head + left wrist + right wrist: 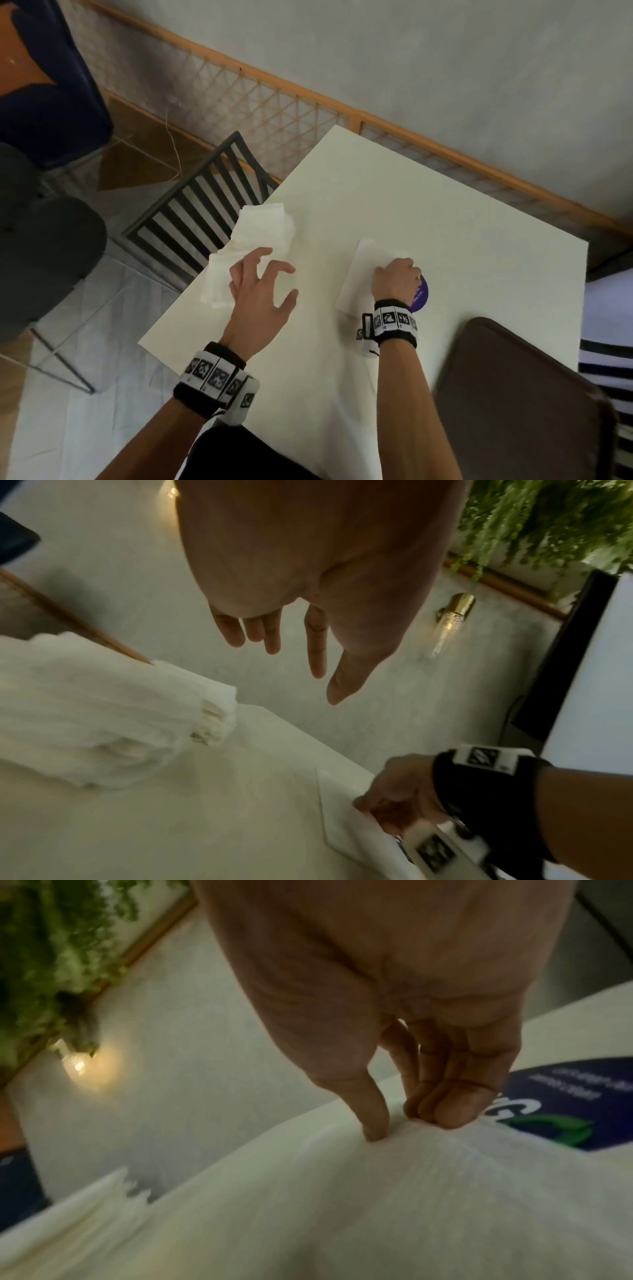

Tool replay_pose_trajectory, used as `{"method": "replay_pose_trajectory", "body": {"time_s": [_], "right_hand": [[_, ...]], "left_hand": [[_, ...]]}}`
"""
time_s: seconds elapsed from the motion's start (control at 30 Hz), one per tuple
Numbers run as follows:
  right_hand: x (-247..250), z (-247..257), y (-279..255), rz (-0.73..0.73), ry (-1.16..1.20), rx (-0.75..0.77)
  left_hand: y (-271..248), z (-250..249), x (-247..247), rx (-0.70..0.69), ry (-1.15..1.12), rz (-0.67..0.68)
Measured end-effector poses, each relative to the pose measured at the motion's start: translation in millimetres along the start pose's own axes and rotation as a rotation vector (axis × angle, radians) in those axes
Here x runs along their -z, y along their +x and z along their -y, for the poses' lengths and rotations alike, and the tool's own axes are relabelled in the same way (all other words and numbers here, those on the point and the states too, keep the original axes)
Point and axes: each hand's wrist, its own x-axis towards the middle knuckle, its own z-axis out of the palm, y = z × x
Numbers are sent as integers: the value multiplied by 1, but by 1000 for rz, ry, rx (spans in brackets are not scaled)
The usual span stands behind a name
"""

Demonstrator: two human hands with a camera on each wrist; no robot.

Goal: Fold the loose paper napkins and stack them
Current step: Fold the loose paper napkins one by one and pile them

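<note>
A single napkin (pixel 359 274) is pinched between the thumb and curled fingertips (pixel 452 1112) of the right hand (pixel 397 279) on the cream worktop (pixel 394 192), beside a purple round sticker (pixel 420 294). The left hand (pixel 260 294) is held above the worktop with fingers spread and nothing gripped. A pile of loose napkins (pixel 253 240) is seen at the worktop's left edge, just beyond that hand.

Grey wall (pixel 445 61), slatted black chair (pixel 202 202), lit wall lamp (pixel 452 620), tiled floor (pixel 102 308)

Right hand (pixel 397 279) pinches a flat white paper napkin (pixel 359 274) on the cream tabletop (pixel 411 205). Left hand (pixel 262 294), fingers spread, hovers beside a rumpled white napkin pile (pixel 253 236).
</note>
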Motion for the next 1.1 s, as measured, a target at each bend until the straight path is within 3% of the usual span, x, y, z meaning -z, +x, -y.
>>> {"method": "replay_pose_trajectory", "body": {"time_s": [0.27, 0.43, 0.63, 0.7, 0.83, 0.93, 1.1], "right_hand": [[11, -10, 6, 83, 242, -60], [38, -28, -7, 44, 402, 94], [109, -21, -60, 446, 845, 380], [126, -14, -76, 477, 913, 447], [138, -8, -91, 480, 965, 528], [133, -7, -96, 391, 983, 578], [118, -4, -100, 324, 1113, 584]], "left_hand": [[0, -22, -18, -112, -95, 196], [18, -27, -19, -106, -201, 246], [46, -57, -17, 153, -516, 349], [51, -70, -10, 201, -657, 418], [49, -87, 5, 76, -802, 355], [48, -87, 12, 30, -841, 281], [48, -80, 23, -189, -847, 248]]}}
